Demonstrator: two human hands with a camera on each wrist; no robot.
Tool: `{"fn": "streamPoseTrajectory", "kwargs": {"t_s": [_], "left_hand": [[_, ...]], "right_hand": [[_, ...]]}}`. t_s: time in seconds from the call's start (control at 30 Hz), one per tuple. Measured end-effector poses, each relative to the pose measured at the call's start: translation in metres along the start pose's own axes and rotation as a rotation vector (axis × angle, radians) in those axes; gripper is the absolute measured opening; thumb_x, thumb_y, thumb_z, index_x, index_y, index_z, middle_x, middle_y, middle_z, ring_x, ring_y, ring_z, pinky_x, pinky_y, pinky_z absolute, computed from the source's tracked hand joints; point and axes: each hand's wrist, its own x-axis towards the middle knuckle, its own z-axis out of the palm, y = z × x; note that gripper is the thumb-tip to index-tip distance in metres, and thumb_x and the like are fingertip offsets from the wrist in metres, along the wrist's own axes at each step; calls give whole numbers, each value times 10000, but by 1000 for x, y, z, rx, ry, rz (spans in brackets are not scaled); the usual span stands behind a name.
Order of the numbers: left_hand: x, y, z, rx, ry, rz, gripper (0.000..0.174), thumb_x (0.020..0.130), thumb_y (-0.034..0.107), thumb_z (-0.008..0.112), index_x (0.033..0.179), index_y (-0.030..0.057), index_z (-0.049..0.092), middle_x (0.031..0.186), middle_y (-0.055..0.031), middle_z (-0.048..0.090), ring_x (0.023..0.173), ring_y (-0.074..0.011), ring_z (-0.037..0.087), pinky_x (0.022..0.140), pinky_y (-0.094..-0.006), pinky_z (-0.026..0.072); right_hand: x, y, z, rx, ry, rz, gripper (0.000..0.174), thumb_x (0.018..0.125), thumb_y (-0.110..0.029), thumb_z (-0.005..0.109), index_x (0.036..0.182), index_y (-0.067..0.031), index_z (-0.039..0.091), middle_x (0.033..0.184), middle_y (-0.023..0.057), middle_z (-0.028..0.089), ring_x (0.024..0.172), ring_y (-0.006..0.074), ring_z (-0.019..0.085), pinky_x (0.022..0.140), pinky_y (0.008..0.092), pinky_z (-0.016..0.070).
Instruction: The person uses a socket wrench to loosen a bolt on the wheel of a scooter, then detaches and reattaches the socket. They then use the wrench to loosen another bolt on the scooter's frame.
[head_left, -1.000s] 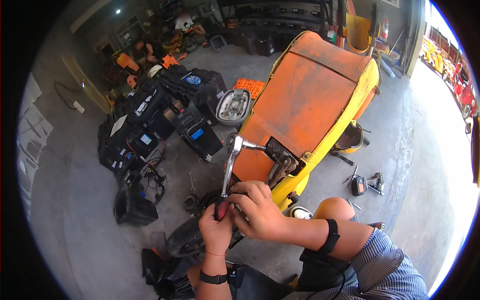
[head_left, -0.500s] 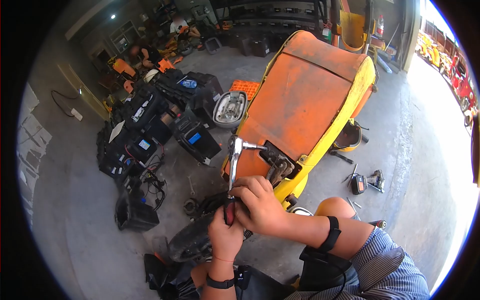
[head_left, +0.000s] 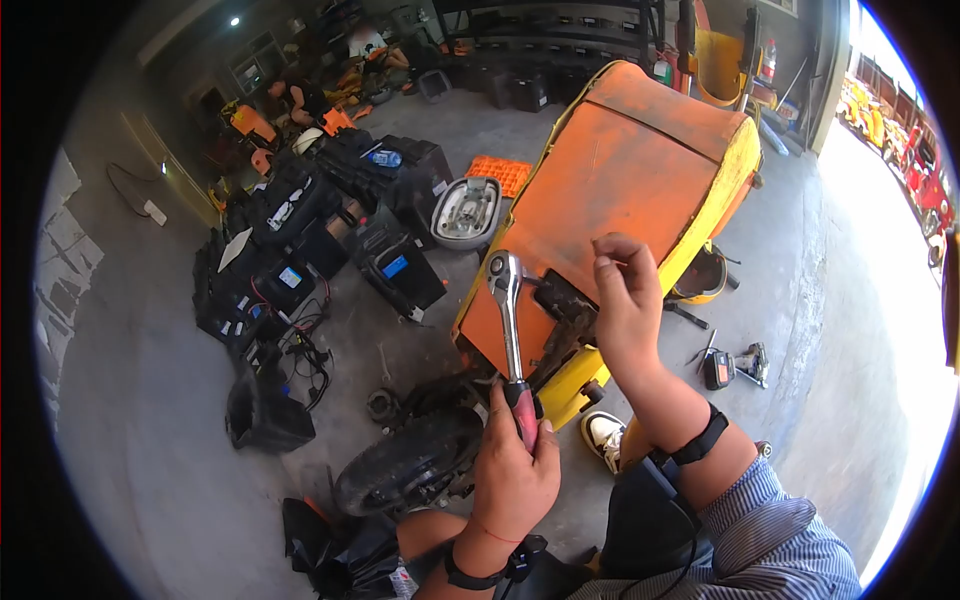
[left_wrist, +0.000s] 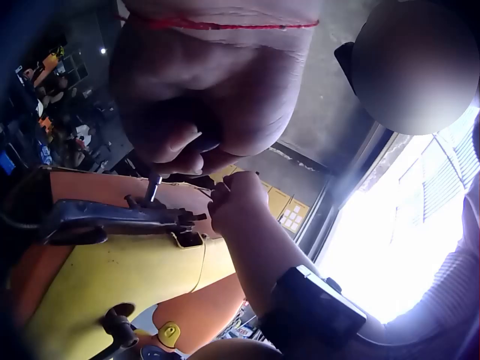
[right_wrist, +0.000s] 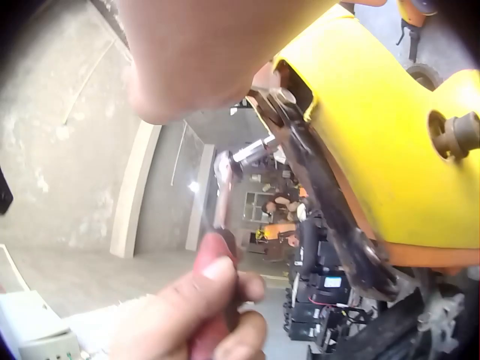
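My left hand (head_left: 515,480) grips the red and black handle of a ratchet wrench (head_left: 512,335). The ratchet's chrome head is up, and its socket end reaches to the dark metal bracket (head_left: 570,305) at the end of an orange and yellow vehicle body (head_left: 610,190). In the right wrist view, the left thumb lies along the red handle (right_wrist: 212,255). My right hand (head_left: 632,315) is raised beside the bracket, off the wrench, fingers loosely bent and nothing visible in them. The left wrist view has this right hand (left_wrist: 244,199) close by the bracket too.
A black tyre (head_left: 410,465) lies below the wrench. Black battery cases (head_left: 395,265) and cables spread on the left floor. A cordless tool (head_left: 750,365) and its battery (head_left: 718,370) lie at right. An open-end wrench (head_left: 384,362) is on the floor. Two people sit far back.
My right hand has left the wrench and risen right, beside the bracket. My left hand has moved right with the handle, so the wrench now leans the other way.
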Motion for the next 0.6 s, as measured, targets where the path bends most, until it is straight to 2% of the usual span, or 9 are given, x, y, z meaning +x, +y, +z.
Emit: {"fn": "streamPoseTrajectory", "kwargs": {"t_s": [0.03, 0.13, 0.2, 0.23, 0.3, 0.33, 0.4, 0.53, 0.6], "left_hand": [[0, 0, 2, 16, 16, 38, 632, 904, 114, 618, 1415, -123, 330, 1073, -306, 625, 962, -448, 646, 843, -444, 518], [-3, 7, 4, 23, 3, -13, 636, 904, 122, 613, 1404, -148, 329, 1154, -332, 601, 1039, -455, 629, 898, -447, 507], [-4, 5, 10, 21, 8, -22, 665, 899, 125, 608, 1405, -174, 297, 1222, -363, 563, 1114, -466, 599, 955, -450, 489], [-5, 5, 15, 17, 12, -19, 665, 899, 125, 608, 1405, -174, 297, 1222, -363, 563, 1114, -466, 599, 955, -450, 489], [-9, 4, 23, 61, 43, -1, 680, 897, 116, 598, 1415, -178, 269, 1235, -386, 540, 1120, -481, 588, 957, -456, 488], [-9, 4, 23, 70, 47, 30, 685, 895, 106, 589, 1422, -176, 253, 1243, -407, 519, 1121, -500, 576, 955, -471, 487], [-7, 6, 19, 35, 19, 9, 681, 895, 105, 590, 1420, -174, 258, 1241, -407, 520, 1122, -506, 571, 952, -473, 488], [-10, -4, 25, 0, 65, 4, 666, 890, 92, 593, 1411, -171, 271, 1226, -403, 530, 1124, -511, 566, 943, -472, 492], [-9, -11, 24, -38, 70, 4, 666, 886, 86, 599, 1409, -168, 275, 1222, -402, 532, 1118, -510, 569, 939, -471, 494]], "right_hand": [[11, -4, -4, 4, 5, 82, 112, 958, -78, 561, 1038, -4, 589, 1042, 79, 633, 910, 152, 582, 813, 296, 473], [32, -19, -2, -52, -68, 96, 151, 967, -128, 565, 1023, 8, 598, 1006, 83, 645, 889, 154, 596, 803, 308, 487], [41, -33, 13, -288, -313, 107, 195, 949, -161, 593, 1021, 19, 615, 984, 120, 671, 889, 210, 640, 798, 345, 506], [48, -37, 22, -290, -314, 102, 195, 949, -161, 593, 1021, 19, 615, 984, 120, 671, 889, 210, 640, 798, 345, 506], [61, -46, 44, -523, -565, -155, 291, 941, -255, 590, 1043, 13, 639, 1002, 172, 688, 947, 294, 672, 823, 399, 519], [64, -52, 56, -526, -572, -161, 291, 941, -255, 590, 1043, 13, 639, 1002, 172, 688, 947, 294, 672, 823, 399, 519], [65, -64, 77, -835, -784, -222, 355, 916, -293, 556, 1107, -7, 644, 1044, 204, 689, 1005, 356, 665, 854, 441, 521], [48, -5, 91, -1106, -937, -324, 344, 872, -266, 531, 1048, -9, 677, 1015, 204, 701, 979, 369, 674, 860, 451, 528], [48, -3, 98, -1125, -1012, -125, 291, 811, -198, 535, 940, -4, 709, 954, 200, 713, 924, 377, 685, 831, 443, 541]]}}
